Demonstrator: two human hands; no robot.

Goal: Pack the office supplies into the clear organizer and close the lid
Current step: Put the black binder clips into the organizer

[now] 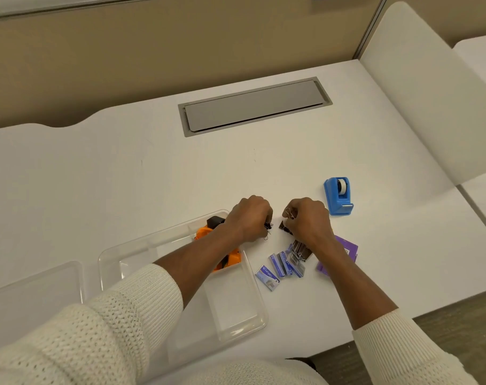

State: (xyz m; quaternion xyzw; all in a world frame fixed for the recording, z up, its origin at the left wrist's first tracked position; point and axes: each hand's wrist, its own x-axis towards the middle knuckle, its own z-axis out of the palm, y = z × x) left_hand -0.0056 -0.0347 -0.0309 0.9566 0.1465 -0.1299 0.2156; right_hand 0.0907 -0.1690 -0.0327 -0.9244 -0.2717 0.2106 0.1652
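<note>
A grey cable hatch (255, 106) sits in the white desk (97, 168), before a beige partition (153, 51).

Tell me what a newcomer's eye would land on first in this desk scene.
First, the two hands at the middle of the white desk: the left hand and right hand are each closed on small binder clips. Next, the bright blue tape dispenser to the right of the hands. Then the orange item in the clear organizer under the left forearm, with little staple boxes scattered beside it.
</note>
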